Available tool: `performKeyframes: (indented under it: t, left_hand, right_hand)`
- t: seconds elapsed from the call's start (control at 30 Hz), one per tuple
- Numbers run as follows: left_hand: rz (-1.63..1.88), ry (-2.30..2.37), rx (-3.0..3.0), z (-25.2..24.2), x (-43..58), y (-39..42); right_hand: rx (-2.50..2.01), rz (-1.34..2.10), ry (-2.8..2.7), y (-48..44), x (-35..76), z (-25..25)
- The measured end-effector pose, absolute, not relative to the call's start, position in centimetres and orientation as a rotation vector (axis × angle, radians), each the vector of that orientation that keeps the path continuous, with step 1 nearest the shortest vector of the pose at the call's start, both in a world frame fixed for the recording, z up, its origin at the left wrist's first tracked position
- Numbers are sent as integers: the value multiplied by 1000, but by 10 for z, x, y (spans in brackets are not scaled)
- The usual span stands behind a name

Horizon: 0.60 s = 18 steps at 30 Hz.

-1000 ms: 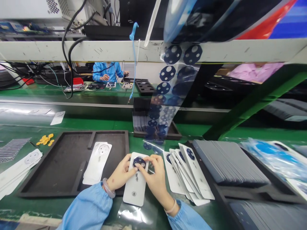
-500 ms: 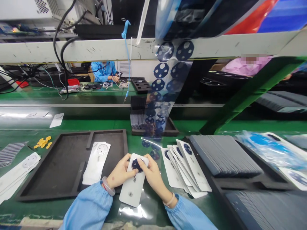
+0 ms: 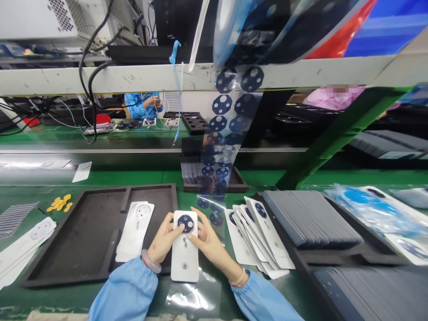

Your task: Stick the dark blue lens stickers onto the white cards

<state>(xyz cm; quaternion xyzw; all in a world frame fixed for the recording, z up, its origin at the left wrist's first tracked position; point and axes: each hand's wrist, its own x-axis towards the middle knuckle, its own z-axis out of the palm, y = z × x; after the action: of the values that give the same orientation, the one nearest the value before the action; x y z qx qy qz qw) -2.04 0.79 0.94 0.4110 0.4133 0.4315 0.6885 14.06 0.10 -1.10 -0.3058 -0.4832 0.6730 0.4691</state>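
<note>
Looks like the pressing-down step: both hands are clamped on the white card [image 3: 184, 249] lying on the counter [image 3: 267, 178] just right of the black tray [image 3: 83, 232], left hand [image 3: 163, 238] gripping its left edge with a fingertip on the dark round sticker [image 3: 186, 223], right hand [image 3: 207, 240] pinching the right edge. I'd guess the next move calls for rubbing that sticker flat without skewing it. Room's tight: right of the tray sit the fanned card pile [image 3: 257, 236] and the hanging sticker strip [image 3: 222, 133], so the only free way is toward the tray.
</note>
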Motion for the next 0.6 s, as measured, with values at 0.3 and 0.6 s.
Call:
performKeyframes:
  t: [0.3,0.6]
  left_hand:
    - [975,916,901,8,-24,8]
    - [804,2247,1800,13,-84,40]
  right_hand:
    - [-1436,556,-1821,-33,120,-21]
    - [-1782,-33,-1645,-5,282,-25]
